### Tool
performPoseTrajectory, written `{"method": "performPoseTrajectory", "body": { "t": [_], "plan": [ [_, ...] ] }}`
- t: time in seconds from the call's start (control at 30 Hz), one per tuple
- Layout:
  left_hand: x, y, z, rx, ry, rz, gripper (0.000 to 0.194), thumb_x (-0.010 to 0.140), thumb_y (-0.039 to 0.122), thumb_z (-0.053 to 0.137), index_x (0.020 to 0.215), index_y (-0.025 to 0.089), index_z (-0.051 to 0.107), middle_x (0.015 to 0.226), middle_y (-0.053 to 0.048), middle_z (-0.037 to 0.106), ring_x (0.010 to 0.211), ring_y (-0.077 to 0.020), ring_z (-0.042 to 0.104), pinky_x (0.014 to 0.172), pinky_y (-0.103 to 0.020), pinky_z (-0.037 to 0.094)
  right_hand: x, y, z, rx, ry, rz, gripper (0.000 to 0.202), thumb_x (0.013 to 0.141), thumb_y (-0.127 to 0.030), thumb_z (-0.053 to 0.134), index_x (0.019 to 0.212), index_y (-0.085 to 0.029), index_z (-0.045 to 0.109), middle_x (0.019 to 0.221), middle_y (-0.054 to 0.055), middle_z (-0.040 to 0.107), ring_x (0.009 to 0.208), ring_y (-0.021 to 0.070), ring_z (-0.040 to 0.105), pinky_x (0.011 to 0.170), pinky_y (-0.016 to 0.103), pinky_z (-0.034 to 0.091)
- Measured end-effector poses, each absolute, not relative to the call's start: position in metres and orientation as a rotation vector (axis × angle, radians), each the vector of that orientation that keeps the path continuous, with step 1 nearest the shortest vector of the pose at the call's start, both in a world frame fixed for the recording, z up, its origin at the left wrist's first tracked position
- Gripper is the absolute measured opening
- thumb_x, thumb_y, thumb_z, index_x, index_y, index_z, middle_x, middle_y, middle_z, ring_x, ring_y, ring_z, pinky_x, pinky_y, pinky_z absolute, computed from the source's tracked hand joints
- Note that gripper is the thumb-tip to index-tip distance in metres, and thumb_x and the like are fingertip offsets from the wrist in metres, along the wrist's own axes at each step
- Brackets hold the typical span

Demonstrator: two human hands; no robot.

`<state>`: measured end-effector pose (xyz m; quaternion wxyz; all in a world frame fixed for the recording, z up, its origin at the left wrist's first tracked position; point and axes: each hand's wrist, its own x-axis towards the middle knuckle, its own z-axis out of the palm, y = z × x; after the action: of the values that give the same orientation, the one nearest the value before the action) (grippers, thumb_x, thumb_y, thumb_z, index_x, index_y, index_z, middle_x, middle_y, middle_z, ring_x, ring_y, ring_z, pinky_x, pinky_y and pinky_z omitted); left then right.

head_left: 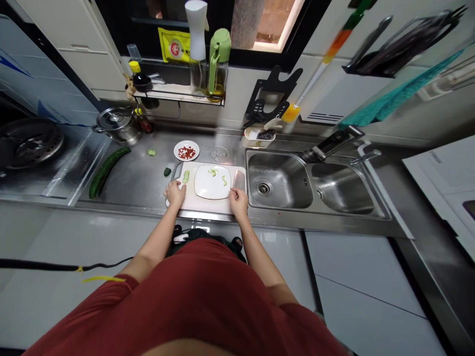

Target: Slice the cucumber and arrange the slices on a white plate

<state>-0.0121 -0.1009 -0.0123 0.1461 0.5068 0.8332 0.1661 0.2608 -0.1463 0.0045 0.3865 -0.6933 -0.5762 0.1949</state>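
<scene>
A white rectangular plate (208, 190) with a few cut green cucumber pieces (224, 180) on it rests on a pale cutting board (193, 203). My left hand (175, 194) lies on the board's left side, thumb apart from the fingers, holding nothing. Just above it is a short row of cucumber slices (186, 176). At the plate's right edge, my right hand (239, 201) has its fingertips pinched together; what is between them, if anything, is too small to make out. A knife blade (239, 179) lies on the board just beyond that hand.
A whole cucumber (107, 173) and a lidded pot (118, 124) are at the left. Behind the board stands a round plate of chopped red pieces (186, 151). A double sink (278, 180) is right of the board. Oil bottles (218, 64) stand on a wall shelf.
</scene>
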Motion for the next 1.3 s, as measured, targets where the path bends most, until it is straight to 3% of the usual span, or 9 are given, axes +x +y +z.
{"method": "performPoseTrajectory", "body": {
  "t": [0.27,0.57,0.8,1.0,1.17,1.3],
  "plan": [
    [-0.004,-0.093,-0.009,1.46,2.401,0.477,0.028,0.088,0.046,0.054,0.1,0.022,0.063,0.11,-0.012,0.063,0.108,-0.0311,0.056,0.094,-0.045,0.036,0.267,-0.145,-0.001,-1.758,-1.442,0.516,0.029,0.085,-0.03,0.048,0.094,-0.016,0.071,0.081,0.007,0.065,0.081,0.022,0.058,0.082,0.035,0.045],
    [0.002,-0.085,-0.003,1.405,2.407,0.482,0.03,0.088,0.042,0.055,0.109,0.021,0.061,0.113,-0.013,0.063,0.108,-0.0291,0.057,0.095,-0.043,0.036,0.265,-0.146,-0.002,-1.753,-1.446,0.517,0.029,0.085,-0.031,0.047,0.094,-0.017,0.071,0.08,0.006,0.065,0.079,0.0212,0.057,0.081,0.034,0.045],
    [0.002,-0.079,-0.006,1.367,2.414,0.508,0.02,0.087,0.036,0.056,0.098,0.022,0.064,0.111,-0.012,0.065,0.105,-0.0291,0.058,0.096,-0.045,0.035,0.267,-0.15,-0.008,-1.743,-1.457,0.509,0.03,0.085,-0.031,0.047,0.093,-0.016,0.071,0.081,0.007,0.066,0.079,0.0216,0.058,0.081,0.034,0.045],
    [0.005,-0.08,-0.003,1.315,2.403,0.569,0.015,0.086,0.03,0.054,0.094,0.023,0.065,0.107,-0.007,0.067,0.101,-0.0235,0.059,0.092,-0.038,0.038,0.266,-0.152,-0.006,-1.764,-1.452,0.529,0.029,0.084,-0.03,0.048,0.093,-0.016,0.071,0.082,0.007,0.067,0.08,0.0213,0.058,0.082,0.034,0.046],
    [0.004,-0.081,-0.001,1.238,2.302,0.82,0.017,0.085,0.034,0.056,0.094,0.022,0.063,0.094,-0.003,0.069,0.088,-0.0172,0.062,0.083,-0.028,0.044,0.265,-0.154,-0.002,-1.759,-1.443,0.546,0.028,0.084,-0.03,0.048,0.093,-0.016,0.071,0.081,0.007,0.067,0.08,0.0213,0.059,0.081,0.034,0.046],
    [0.005,-0.075,0.003,1.098,2.08,1.19,0.015,0.08,0.027,0.059,0.092,0.018,0.06,0.085,-0.002,0.066,0.075,-0.0115,0.061,0.073,-0.022,0.047,0.262,-0.155,0.005,-1.746,-1.416,0.567,0.029,0.084,-0.032,0.048,0.094,-0.016,0.071,0.082,0.007,0.066,0.079,0.0209,0.058,0.08,0.034,0.047]
  ]
}}
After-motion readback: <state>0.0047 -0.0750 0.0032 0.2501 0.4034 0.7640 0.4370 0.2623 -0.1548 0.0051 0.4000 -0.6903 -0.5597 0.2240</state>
